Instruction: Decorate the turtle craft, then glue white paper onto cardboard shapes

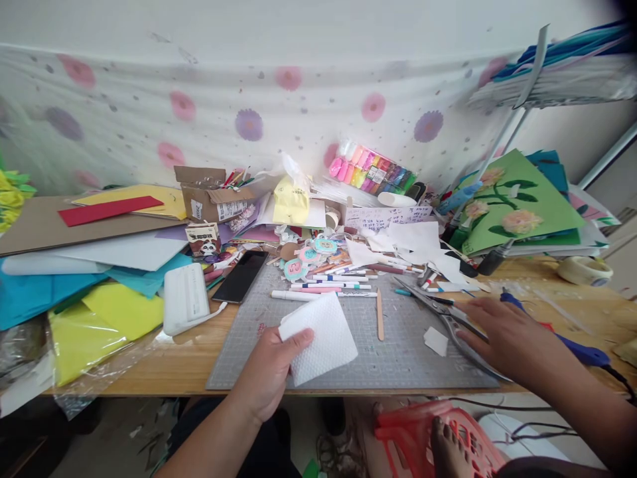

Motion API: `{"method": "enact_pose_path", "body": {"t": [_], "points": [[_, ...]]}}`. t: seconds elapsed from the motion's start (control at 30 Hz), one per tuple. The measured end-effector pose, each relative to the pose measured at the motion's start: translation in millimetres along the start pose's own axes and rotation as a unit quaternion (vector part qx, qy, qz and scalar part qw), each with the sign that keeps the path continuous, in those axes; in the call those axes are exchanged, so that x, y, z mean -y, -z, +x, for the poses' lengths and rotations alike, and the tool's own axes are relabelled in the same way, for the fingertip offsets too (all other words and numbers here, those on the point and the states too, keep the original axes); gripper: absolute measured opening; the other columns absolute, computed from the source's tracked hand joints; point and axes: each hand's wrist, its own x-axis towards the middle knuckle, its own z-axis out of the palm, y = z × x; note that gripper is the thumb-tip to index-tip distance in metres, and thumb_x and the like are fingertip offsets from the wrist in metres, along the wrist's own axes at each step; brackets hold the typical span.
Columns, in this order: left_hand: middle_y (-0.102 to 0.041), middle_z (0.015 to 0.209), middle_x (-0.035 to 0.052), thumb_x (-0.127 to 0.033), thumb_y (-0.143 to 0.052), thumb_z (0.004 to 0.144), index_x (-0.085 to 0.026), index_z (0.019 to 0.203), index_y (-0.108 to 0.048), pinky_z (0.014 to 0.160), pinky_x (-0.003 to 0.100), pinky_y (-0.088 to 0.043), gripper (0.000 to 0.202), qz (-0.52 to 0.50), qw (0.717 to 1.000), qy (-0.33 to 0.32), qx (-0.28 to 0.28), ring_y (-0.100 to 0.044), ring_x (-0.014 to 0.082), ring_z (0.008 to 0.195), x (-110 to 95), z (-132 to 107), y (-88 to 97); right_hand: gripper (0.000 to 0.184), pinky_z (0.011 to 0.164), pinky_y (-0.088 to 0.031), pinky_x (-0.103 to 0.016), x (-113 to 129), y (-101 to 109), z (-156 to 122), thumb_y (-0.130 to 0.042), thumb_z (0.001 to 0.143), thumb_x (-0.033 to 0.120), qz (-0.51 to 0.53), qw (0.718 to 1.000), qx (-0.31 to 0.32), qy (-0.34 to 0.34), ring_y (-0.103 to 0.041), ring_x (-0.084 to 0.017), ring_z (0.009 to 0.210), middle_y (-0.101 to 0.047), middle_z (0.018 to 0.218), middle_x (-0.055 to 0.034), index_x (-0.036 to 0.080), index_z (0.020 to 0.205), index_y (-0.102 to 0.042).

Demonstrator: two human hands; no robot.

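Note:
My left hand (269, 372) pinches a folded, embossed white paper towel (326, 342) between thumb and fingers, in front of me above the grey cutting mat (239, 368). At the right, my right hand (497, 332) has its fingers stretched out over a pair of scissors (450, 325), which lies with its blades pointing away to the left. Whether the fingertips touch the handles I cannot tell. A small white paper scrap (436, 341) rests just left of the scissors. Between the hands lies a wooden craft stick (380, 315).
Several markers (323, 289) lie behind the mat among paper scraps. To the left are a phone (241, 275), a white power bank (186, 300) and coloured sheets (114, 312). A blue glue gun (580, 348) and a tape roll (584, 271) are at the right.

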Motion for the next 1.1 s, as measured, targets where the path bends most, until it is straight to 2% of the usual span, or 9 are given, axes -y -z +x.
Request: {"method": "enact_pose_path", "body": {"t": [0.1,0.17,0.23,0.3,0.43,0.6,0.83,1.0,1.1], "points": [[-0.070,0.075,0.0070,-0.029,-0.069,0.072,-0.010,0.086,-0.070,0.065,0.024,-0.044,0.023,0.056,0.997,0.018,0.045,-0.059,0.0153,0.068,7,-6,-8.3,0.050,0.090,-0.043,-0.045,53,13,-3,-0.056,0.076,0.049,0.222,0.975,0.002,0.002,-0.057,-0.031,0.102,-0.062,0.113,-0.0129,0.019,0.116,-0.058],[-0.068,0.070,0.0063,-0.031,-0.069,0.072,-0.008,0.078,-0.069,0.062,0.024,-0.042,0.023,0.090,0.993,0.026,0.076,-0.056,0.0139,0.064,11,-10,-15.4,0.058,0.077,-0.051,-0.038,93,13,-7,-0.057,0.076,0.051,0.464,0.876,0.134,0.001,-0.061,-0.025,0.091,-0.064,0.105,-0.0111,0.020,0.124,-0.050],[-0.065,0.067,0.0054,-0.034,-0.067,0.073,-0.008,0.074,-0.068,0.060,0.023,-0.039,0.026,0.111,0.989,0.026,0.097,-0.052,0.0126,0.061,15,-14,-20.2,0.054,0.068,-0.051,-0.033,126,6,-9,-0.062,0.074,0.049,0.600,0.762,0.243,-0.011,-0.063,-0.022,0.081,-0.066,0.094,-0.0079,0.019,0.118,-0.053],[-0.063,0.065,0.0043,-0.036,-0.066,0.074,-0.008,0.073,-0.067,0.058,0.023,-0.037,0.027,0.122,0.987,0.025,0.106,-0.049,0.0118,0.059,15,-16,-20.3,0.040,0.061,-0.049,-0.028,146,-2,-9,-0.065,0.072,0.047,0.635,0.715,0.288,-0.046,-0.062,-0.019,0.071,-0.067,0.081,-0.0052,0.017,0.098,-0.062],[-0.062,0.067,0.0020,-0.038,-0.065,0.073,-0.011,0.077,-0.064,0.057,0.022,-0.038,0.027,0.128,0.989,0.019,0.071,-0.050,0.0122,0.061,9,-14,-8.7,0.034,0.049,-0.040,-0.023,157,-13,-2,-0.069,0.066,0.047,0.629,0.722,0.265,-0.110,-0.054,-0.013,0.055,-0.064,0.065,-0.0022,0.015,0.074,-0.064],[-0.049,0.049,-0.0047,-0.036,-0.068,0.070,-0.015,0.058,-0.052,0.045,0.020,-0.034,0.029,0.157,0.987,0.001,-0.033,-0.044,0.0090,0.047,2,-7,5.4,0.035,0.046,-0.033,-0.021,158,-22,6,-0.072,0.062,0.047,0.662,0.687,0.268,-0.134,-0.045,-0.009,0.048,-0.055,0.057,0.0025,0.016,0.067,-0.057],[-0.048,0.050,-0.0052,-0.036,-0.068,0.071,-0.014,0.059,-0.052,0.044,0.018,-0.033,0.029,0.117,0.993,0.007,-0.028,-0.043,0.0073,0.046,0,-2,8.5,0.033,0.050,-0.033,-0.022,163,-20,10,-0.073,0.063,0.042,0.683,0.663,0.269,-0.147,-0.044,-0.009,0.052,-0.055,0.059,0.0022,0.016,0.067,-0.055],[-0.063,0.075,0.0037,-0.037,-0.068,0.072,-0.012,0.093,-0.064,0.049,0.020,-0.037,0.033,0.075,0.995,0.049,0.036,-0.053,0.0118,0.060,-2,-7,4.7,0.034,0.052,-0.035,-0.023,159,-19,7,-0.073,0.064,0.044,0.680,0.660,0.292,-0.131,-0.048,-0.011,0.055,-0.060,0.064,0.0000,0.015,0.068,-0.056],[-0.066,0.076,0.0067,-0.035,-0.067,0.073,-0.010,0.097,-0.066,0.056,0.023,-0.040,0.035,0.085,0.994,0.043,0.045,-0.054,0.0138,0.064,2,-9,2.5,0.033,0.052,-0.036,-0.022,159,-21,4,-0.070,0.068,0.044,0.682,0.659,0.299,-0.110,-0.050,-0.011,0.056,-0.061,0.067,-0.0010,0.014,0.071,-0.059]]}}
